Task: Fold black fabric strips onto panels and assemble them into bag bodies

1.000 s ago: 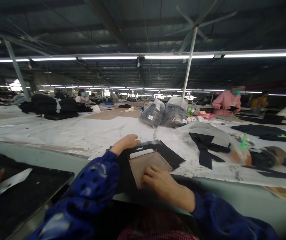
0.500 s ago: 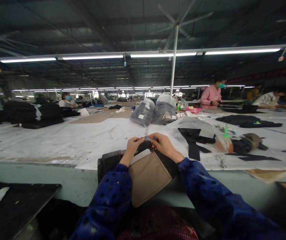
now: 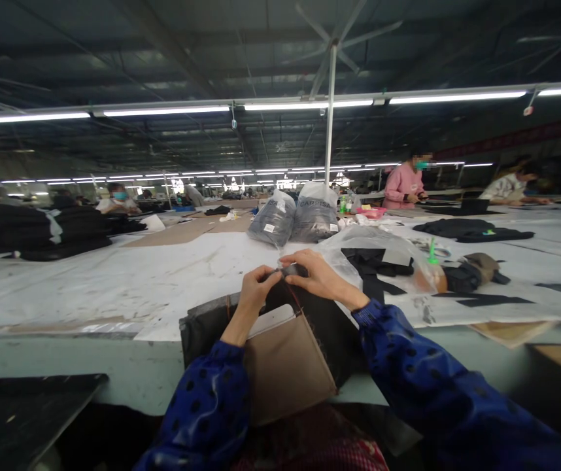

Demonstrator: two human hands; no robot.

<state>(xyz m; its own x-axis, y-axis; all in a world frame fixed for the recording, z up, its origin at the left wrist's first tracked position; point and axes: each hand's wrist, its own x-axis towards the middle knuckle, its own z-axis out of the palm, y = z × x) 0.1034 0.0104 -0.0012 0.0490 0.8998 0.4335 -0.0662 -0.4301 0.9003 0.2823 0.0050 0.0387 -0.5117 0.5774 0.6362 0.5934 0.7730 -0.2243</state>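
1. Nearest, a tan panel hangs at the near edge of the white-covered table, in front of black fabric; a white insert shows above the panel's top edge.
2. The person's left hand pinches the black fabric's upper edge between thumb and fingers.
3. The right hand pinches that same edge just beside it, fingers above the thumb.
4. To its right, clear plastic lies over black pieces.
5. Beyond, two filled bags stand side by side.
6. Farther off, right, is a person in pink.
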